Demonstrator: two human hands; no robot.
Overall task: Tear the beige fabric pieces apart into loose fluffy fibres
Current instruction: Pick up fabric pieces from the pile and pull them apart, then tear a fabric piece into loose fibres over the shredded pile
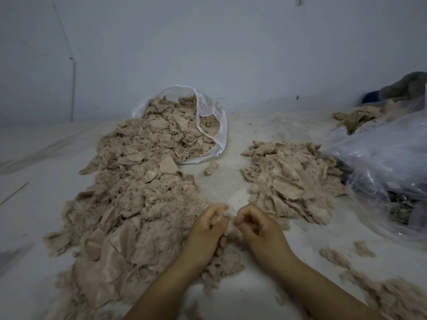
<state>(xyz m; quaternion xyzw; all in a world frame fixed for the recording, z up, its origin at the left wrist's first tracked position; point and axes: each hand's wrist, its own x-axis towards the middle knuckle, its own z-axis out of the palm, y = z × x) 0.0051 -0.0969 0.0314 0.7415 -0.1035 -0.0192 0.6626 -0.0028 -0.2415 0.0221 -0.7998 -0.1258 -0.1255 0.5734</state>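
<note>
A small beige fabric piece (228,225) sits between my two hands, low in the middle of the view. My left hand (208,229) pinches its left side with curled fingers, and my right hand (256,227) pinches its right side. The hands are close together, knuckles up. A large heap of beige fabric pieces (134,195) spreads from a clear plastic bag (213,125) down the left side. A second, smaller heap (291,179) lies to the right of centre. Loose fluffy fibres (392,296) lie at the lower right.
The white floor (231,181) runs up to a pale wall. A crumpled clear plastic bag (381,162) lies at the right, with more beige cloth (355,118) and grey cloth (406,86) behind it. One stray scrap (210,167) lies near the bag's mouth.
</note>
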